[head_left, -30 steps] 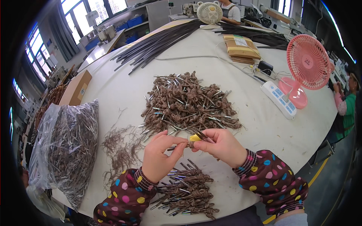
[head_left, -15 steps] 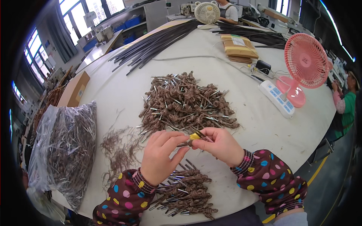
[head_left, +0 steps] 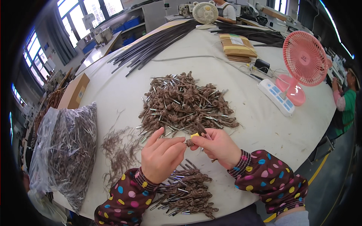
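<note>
Right hand (head_left: 219, 147) pinches tightly knotted brown cord (head_left: 189, 143) — left hand (head_left: 161, 156) half-curled, its hold unclear.

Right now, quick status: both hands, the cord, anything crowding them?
Right hand pinching a knotted brown cord. Left hand close beside it, contact unclear. Larger cord pile just beyond the hands, smaller cord pile nearer the body.

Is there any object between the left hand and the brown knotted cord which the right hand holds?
Nothing visible does: the left hand is right beside the brown knotted cord in the right hand; whether they touch is unclear. The yellow piece sits beyond the cord, not between.
</note>
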### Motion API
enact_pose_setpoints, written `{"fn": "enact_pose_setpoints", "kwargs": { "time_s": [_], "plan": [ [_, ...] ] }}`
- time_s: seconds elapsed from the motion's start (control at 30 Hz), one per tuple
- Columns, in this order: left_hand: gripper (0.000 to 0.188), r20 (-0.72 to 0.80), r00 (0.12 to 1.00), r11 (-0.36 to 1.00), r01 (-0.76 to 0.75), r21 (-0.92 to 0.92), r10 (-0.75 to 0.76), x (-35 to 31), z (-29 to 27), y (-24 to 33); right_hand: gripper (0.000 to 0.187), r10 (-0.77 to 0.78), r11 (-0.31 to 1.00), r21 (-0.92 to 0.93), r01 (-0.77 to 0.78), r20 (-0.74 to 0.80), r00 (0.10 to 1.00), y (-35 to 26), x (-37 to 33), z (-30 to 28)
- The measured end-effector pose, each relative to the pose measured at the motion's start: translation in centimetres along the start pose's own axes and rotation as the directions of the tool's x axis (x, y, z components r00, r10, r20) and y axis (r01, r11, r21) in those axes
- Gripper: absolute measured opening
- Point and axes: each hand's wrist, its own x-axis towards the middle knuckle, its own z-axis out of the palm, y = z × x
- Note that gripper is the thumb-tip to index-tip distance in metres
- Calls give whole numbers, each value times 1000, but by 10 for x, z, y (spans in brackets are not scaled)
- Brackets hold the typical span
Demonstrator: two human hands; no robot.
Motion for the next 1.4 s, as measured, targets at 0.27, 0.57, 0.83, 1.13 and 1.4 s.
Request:
{"fn": "enact_pose_setpoints", "kwargs": {
  "time_s": [0.27, 0.57, 0.83, 1.13, 1.4],
  "plan": [
    [19, 137, 946, 955, 288, 66, -295, 4, -11, -9, 18, -412, 909, -114, 401, -89, 907, 15, 13, -9],
    [21, 82, 972, 973, 225, -60, -220, 4, -2, 6, 17, -405, 890, -250, 381, -52, 913, 14, 5, 2],
    [15, -21, 991, 991, 133, 10, -133, 4, -2, 6, 18, -117, 987, 119, 113, 34, 993, 9, -2, 6],
    [18, 74, 960, 940, 279, -195, -270, -13, 11, -6, 27, -322, 859, -421, 292, 1, 947, 6, 2, -4],
    [17, 86, 975, 973, 213, -89, -205, -8, 9, -3, 27, -735, -139, -924, 357, 338, 588, -2, -10, 5]
  ]
}}
